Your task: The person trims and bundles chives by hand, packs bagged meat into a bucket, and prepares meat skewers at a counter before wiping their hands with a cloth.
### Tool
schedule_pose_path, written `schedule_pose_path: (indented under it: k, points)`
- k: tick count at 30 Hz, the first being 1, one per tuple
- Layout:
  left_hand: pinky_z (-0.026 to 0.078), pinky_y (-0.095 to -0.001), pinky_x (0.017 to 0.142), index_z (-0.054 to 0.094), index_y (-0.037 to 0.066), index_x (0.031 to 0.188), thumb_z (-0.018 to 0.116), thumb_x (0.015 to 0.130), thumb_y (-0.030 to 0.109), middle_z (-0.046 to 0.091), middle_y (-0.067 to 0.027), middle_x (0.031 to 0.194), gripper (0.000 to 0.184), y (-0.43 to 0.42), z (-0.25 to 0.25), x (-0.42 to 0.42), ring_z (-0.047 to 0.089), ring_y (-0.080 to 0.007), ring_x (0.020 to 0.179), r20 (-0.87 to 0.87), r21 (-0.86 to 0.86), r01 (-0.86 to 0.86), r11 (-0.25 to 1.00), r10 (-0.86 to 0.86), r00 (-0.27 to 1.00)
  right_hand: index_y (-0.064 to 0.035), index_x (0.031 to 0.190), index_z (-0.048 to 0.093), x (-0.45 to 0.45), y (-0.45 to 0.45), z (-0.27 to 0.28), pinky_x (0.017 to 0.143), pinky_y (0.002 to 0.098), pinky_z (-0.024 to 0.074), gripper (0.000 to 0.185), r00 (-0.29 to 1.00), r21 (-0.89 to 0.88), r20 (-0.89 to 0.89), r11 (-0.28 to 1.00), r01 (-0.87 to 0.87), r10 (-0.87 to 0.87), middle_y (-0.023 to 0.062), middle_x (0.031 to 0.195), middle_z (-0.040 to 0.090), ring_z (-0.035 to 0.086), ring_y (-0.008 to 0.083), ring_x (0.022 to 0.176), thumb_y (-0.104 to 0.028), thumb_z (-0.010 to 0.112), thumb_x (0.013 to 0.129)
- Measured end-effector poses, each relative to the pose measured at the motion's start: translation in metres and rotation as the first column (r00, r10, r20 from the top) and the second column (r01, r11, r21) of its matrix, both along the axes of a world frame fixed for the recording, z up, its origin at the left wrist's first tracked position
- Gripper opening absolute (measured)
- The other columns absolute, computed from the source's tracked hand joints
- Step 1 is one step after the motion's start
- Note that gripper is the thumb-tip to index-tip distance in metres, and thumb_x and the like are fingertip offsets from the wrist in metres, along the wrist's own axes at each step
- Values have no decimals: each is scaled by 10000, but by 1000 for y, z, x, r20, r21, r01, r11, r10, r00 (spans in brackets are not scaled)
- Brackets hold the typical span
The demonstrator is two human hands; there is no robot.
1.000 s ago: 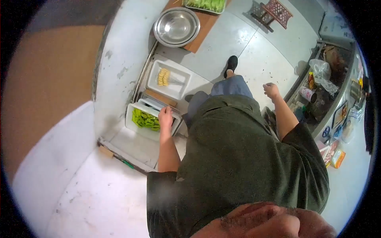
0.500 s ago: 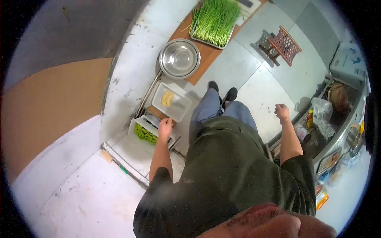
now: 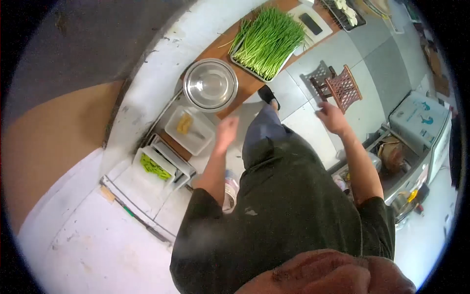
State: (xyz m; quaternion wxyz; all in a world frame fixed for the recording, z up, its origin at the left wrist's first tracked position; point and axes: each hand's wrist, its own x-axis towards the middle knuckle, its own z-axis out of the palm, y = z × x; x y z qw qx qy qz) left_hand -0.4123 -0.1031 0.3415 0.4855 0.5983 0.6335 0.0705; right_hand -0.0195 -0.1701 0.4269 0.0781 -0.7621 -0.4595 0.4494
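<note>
My left hand hangs in the air beside the white tray that holds some yellow pieces; it is smeared by motion and its fingers cannot be made out. Above and left of it sits a shiny steel bowl on a wooden board. My right hand is raised on the other side of my body, fingers curled in and no object visible in it. In the picture it lies close to a small brown lattice stool, without visible contact.
A tray heaped with green stalks and a white cutting board with a dark blade lie on the wooden surface. Bins with green pieces are at the left. A white box and a cluttered shelf line the right.
The bowl, trays and bins have shifted left and the stool down in view as my body moved forward. My left hand has risen away from the green bin. One foot is now forward.
</note>
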Motion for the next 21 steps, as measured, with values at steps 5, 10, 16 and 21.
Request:
schedule_pose_path:
  k: [5, 10, 16, 21]
  points:
    - [468, -305, 760, 653, -4, 986, 530, 927, 291, 663, -146, 914, 325, 77, 76, 156, 625, -229, 843, 456, 17, -60, 998, 45, 889, -20, 953, 622, -59, 96, 31, 759, 431, 484, 260, 819, -39, -108, 820, -571, 564, 200, 872, 645, 613, 363, 849, -208, 622, 774]
    - [422, -358, 894, 624, 6, 1040, 380, 968, 362, 633, -151, 1014, 438, 88, 78, 182, 577, -266, 988, 680, 44, -49, 998, 6, 733, -17, 791, 647, -78, 157, 35, 749, 456, 476, 198, 553, 125, -207, 583, -803, 807, 199, 874, 644, 606, 362, 841, -204, 621, 732]
    - [434, -371, 861, 617, 26, 1052, 391, 944, 368, 622, -159, 1028, 424, 98, 71, 153, 572, -310, 973, 594, 202, -302, 932, 129, 794, -21, 993, 583, -109, 210, 77, 814, 445, 469, 359, 432, 4, -366, 466, -885, 824, 204, 939, 639, 608, 367, 892, -274, 661, 750]
    - [421, -363, 868, 601, 13, 1103, 287, 923, 606, 617, -132, 1047, 694, 75, 61, 160, 575, -241, 971, 471, -281, -588, 759, 643, 605, -101, 1293, 424, -101, 232, 54, 857, 435, 459, 640, 279, 120, -447, 365, -923, 850, 249, 1076, 602, 589, 381, 961, -360, 655, 754]
